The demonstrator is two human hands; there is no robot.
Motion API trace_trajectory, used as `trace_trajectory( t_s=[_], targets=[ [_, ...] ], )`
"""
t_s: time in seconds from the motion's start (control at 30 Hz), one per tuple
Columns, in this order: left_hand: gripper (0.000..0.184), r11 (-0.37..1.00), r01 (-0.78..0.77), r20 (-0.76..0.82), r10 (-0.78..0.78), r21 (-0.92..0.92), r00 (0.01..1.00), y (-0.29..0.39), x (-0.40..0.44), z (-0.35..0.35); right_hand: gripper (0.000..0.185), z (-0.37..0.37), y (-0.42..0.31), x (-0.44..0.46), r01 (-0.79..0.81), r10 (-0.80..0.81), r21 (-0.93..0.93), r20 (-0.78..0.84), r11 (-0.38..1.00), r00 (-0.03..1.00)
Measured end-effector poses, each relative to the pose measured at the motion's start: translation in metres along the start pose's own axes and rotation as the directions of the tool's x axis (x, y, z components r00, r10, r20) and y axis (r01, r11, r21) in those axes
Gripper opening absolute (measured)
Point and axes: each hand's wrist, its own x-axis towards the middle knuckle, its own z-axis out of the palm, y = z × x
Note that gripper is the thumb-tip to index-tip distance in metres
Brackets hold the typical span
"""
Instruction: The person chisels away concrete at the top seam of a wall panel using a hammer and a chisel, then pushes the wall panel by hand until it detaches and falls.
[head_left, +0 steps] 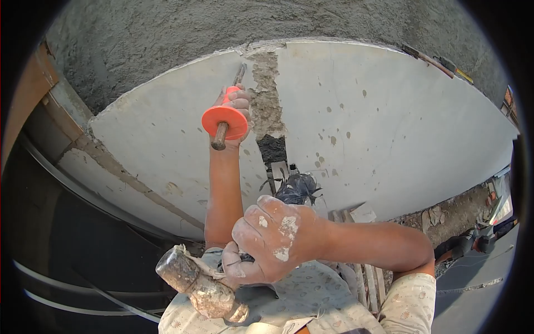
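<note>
My left hand (pixel 240 102) is wrapped round a chisel with an orange grip and round guard (pixel 214 121). The chisel's tip rests near the left edge of a rough channel (pixel 265 94) cut in the pale wall (pixel 345 111); its struck end points back towards me. Lower down, my right hand (pixel 272 239), dusted with white, is closed round the handle of a heavy, plaster-crusted hammer (pixel 197 281). The hammer head hangs at the lower left, in front of my shirt, apart from the chisel. Most of its handle is hidden by my fingers.
Below the channel is a dark plastic-wrapped bundle (pixel 297 188). Rough grey plaster (pixel 222 25) covers the wall above. Tools (pixel 431 60) lie along the upper right ledge. Wooden strips (pixel 371 286) stand beside my shirt. Another person (pixel 461 245) is at the far right.
</note>
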Motion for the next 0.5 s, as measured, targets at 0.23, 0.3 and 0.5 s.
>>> trace_trajectory(
  t_s=[0.23,0.3,0.5],
  targets=[
    [0.030,0.999,-0.016,-0.040,0.015,-0.028,0.999,0.003,0.000,0.012,0.017,0.002,0.003,0.003,-0.089,0.105,-0.231,0.059,0.969,0.993],
    [0.029,0.999,-0.031,-0.046,0.031,-0.007,0.998,0.001,-0.001,0.009,0.008,-0.008,-0.015,0.011,0.057,-0.071,-0.163,-0.081,0.985,0.994],
    [0.029,0.995,-0.044,-0.045,0.040,-0.093,0.998,0.000,0.003,0.010,0.028,0.011,0.014,-0.014,-0.235,0.265,-0.203,0.136,0.951,0.955]
  ],
)
